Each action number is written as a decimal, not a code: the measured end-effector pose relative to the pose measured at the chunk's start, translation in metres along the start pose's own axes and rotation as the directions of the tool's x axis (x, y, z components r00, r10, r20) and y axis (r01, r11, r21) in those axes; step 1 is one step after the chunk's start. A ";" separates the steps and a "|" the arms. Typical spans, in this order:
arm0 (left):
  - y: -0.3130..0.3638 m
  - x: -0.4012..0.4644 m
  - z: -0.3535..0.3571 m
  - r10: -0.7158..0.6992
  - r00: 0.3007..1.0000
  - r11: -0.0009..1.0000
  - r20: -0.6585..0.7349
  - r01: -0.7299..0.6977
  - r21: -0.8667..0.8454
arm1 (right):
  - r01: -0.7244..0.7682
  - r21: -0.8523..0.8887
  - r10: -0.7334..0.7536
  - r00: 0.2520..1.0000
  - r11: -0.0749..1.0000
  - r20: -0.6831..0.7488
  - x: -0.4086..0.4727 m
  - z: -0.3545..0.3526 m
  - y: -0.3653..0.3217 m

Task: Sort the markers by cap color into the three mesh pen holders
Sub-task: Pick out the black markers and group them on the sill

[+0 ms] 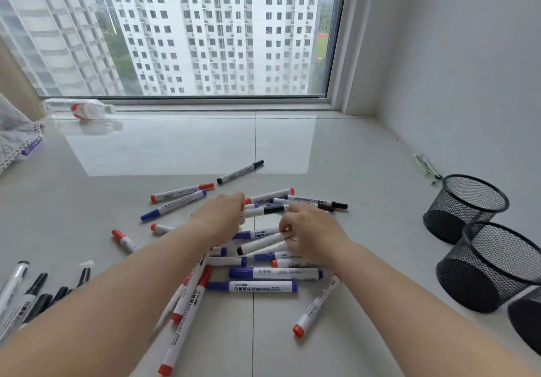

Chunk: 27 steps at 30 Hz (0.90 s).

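Observation:
Several whiteboard markers with red, blue and black caps lie scattered on the pale tiled floor (pixel 292 148). My left hand (pixel 221 215) is curled on a black-capped marker (pixel 265 210) at the pile's far side. A little nearer, my right hand (pixel 310 234) pinches another black-capped marker (pixel 260 244), lifted at an angle over the blue ones. A blue-capped marker (pixel 251 286) and a red-capped marker (pixel 317 308) lie close in front. Several black-capped markers (pixel 38 291) are grouped at the lower left. Three black mesh pen holders lie on their sides at the right: far (pixel 465 204), middle (pixel 494 262), near (pixel 527 312).
A white wall runs along the right, behind the holders. A low window sill crosses the back, with a plastic bottle (pixel 85 108) lying on it. Grey fabric (pixel 14 130) is at the far left. A small wrapper (pixel 426 166) lies by the wall.

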State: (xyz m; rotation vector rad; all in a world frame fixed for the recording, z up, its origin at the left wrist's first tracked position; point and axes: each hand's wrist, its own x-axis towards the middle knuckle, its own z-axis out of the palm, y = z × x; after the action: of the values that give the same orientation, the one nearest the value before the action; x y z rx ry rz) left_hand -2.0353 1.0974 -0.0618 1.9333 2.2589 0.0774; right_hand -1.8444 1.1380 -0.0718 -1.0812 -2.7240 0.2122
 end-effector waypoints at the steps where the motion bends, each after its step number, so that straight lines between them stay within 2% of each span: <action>1: -0.003 0.002 -0.003 -0.016 1.000 1.000 -0.022 0.015 -0.022 | 0.000 -0.022 -0.001 1.000 1.000 -0.020 -0.002 -0.006 0.004; 5: -0.009 0.014 -0.017 -0.096 0.989 0.984 -0.111 0.078 -0.159 | -0.070 -0.124 0.060 0.995 0.990 -0.082 -0.009 -0.031 0.031; 10: -0.017 0.047 -0.025 -0.204 0.970 0.957 -0.133 0.169 -0.235 | -0.301 -0.126 0.296 0.954 0.945 -0.055 -0.014 -0.040 0.060; 14: -0.025 0.080 -0.021 -0.203 0.975 0.977 -0.089 0.195 -0.090 | -0.450 -0.079 0.454 0.890 0.889 0.045 -0.006 -0.031 0.076; 17: -0.025 0.104 -0.013 -0.197 0.971 0.980 -0.134 0.199 -0.002 | -0.551 -0.030 0.551 0.830 0.834 0.082 0.000 -0.029 0.088; 19: -0.024 0.119 -0.007 -0.193 0.973 0.980 -0.128 0.198 0.029 | -0.586 -0.036 0.587 0.808 0.810 0.056 0.004 -0.025 0.093; 22: -0.023 0.132 0.007 -0.220 0.972 0.971 -0.079 0.226 0.083 | -0.622 0.047 0.621 0.783 0.782 0.031 0.009 -0.012 0.094; 25: -0.024 0.140 0.013 -0.237 0.966 0.962 -0.108 0.249 0.115 | -0.570 0.154 0.582 0.812 0.807 -0.045 0.009 0.005 0.092; 27: -0.023 0.142 0.011 -0.200 0.973 0.968 -0.116 0.215 0.129 | -0.530 0.222 0.564 0.815 0.818 -0.132 0.007 0.012 0.090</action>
State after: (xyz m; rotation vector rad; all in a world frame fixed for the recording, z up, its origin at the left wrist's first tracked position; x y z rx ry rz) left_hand -2.0771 1.2330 -0.0892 1.7801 2.5861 -0.0110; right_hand -1.7922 1.2070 -0.1013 -1.7118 -2.1097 0.4000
